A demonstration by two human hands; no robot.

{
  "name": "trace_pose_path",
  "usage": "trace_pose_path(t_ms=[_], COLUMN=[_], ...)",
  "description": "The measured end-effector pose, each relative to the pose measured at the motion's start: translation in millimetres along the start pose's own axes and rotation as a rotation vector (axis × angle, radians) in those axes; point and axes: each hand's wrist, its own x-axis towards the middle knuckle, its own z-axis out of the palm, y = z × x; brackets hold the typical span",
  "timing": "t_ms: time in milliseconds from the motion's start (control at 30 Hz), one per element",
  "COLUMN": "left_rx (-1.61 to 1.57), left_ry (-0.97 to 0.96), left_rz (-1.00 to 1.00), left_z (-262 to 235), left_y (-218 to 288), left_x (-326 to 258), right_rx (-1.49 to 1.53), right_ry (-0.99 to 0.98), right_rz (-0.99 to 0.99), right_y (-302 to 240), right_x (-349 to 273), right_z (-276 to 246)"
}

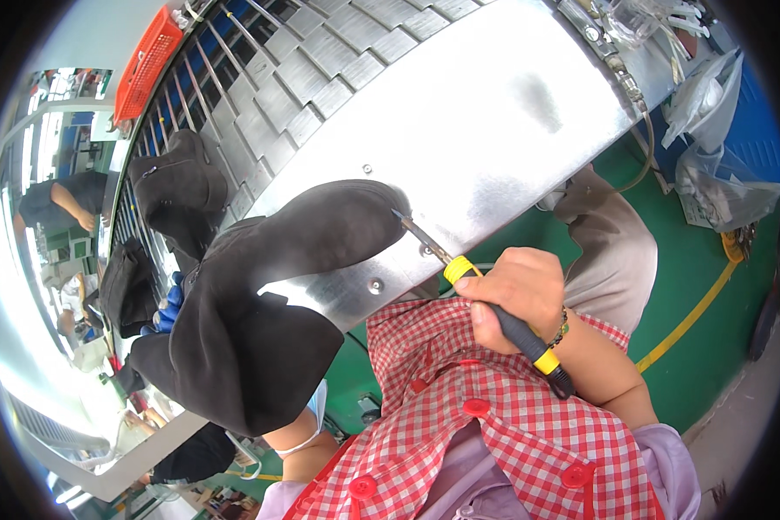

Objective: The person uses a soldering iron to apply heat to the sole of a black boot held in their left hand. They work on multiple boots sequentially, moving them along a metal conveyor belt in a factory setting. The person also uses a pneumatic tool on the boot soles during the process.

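A tall black suede-like boot [321, 227] lies tilted across the metal ledge, its toe to the right and its shaft folded toward me. Blue-gloved fingers of my left hand [170, 305] show at the boot's far left side, gripping it; the boot hides the rest of that hand. My right hand [522, 293], bare, is wrapped round the black and yellow handle of a soldering iron [517, 332]. The iron's thin metal tip points up and left, at the edge of the boot's toe; whether it touches I cannot tell.
More black boots [178, 178] stand on the slatted metal conveyor [295, 82] behind the left side. An orange basket [147, 62] sits at its far edge. The shiny metal ledge [485, 113] runs to the right, toward an air hose fitting [630, 87] and plastic bags [711, 108]. Other people work at far left.
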Motion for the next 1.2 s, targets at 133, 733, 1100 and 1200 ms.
trace_pose_path(t_ms=[133,733,1100,1200], left_rx=[0.005,-0.316,-1.952,-2.230], left_ry=[0.003,0.049,0.334,0.543], left_rz=[0.033,-0.112,-0.394,-0.573], left_z=[2,70,63,-17], left_y=[-2,-97,-198,-167], left_x=[3,15,-12,36], right_rx=[-0.054,-0.426,-0.500,-0.498], right_ry=[-0.046,-0.051,-0.008,0.029], right_rz=[-0.007,0.141,0.127,0.110], right_y=[-5,93,98,98], right_x=[-7,26,12,9], right_z=[3,-12,8,7])
